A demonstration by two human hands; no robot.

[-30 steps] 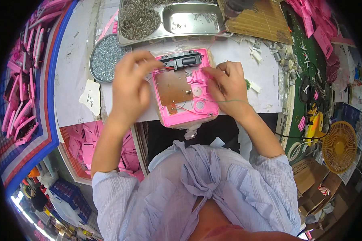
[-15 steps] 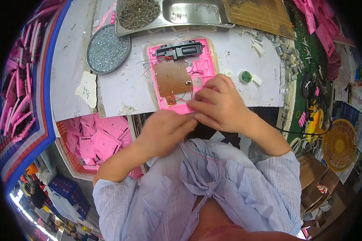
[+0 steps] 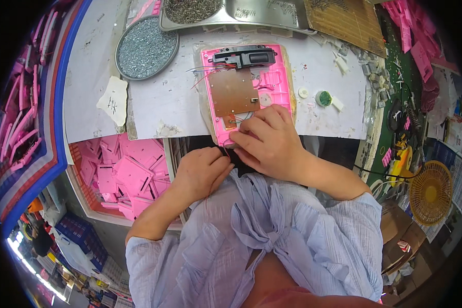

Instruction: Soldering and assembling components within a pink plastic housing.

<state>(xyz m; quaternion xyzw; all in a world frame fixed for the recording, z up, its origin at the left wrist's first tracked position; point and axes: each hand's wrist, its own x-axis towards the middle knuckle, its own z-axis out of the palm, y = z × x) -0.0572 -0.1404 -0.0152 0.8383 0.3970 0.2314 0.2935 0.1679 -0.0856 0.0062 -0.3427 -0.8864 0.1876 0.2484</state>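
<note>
A pink plastic housing lies on the bench in front of me. It carries a brown circuit board, a black plastic module across its far end and a white disc. Thin red and dark wires stick out at its left. Over the near right corner, my right hand is closed, its bent fingers gripping the housing's near edge. Just off that edge, my left hand is pinched on a thin red wire; the fingertips are partly hidden.
A round tray of small silvery screws stands at the left, a metal tray at the back. A green pot sits to the right. Below the bench's left edge, a crate holds pink parts. A yellow fan stands far right.
My left hand has drawn back toward me and left, off the housing's near edge. My right hand stays on the housing. The whole view has shifted a little.
</note>
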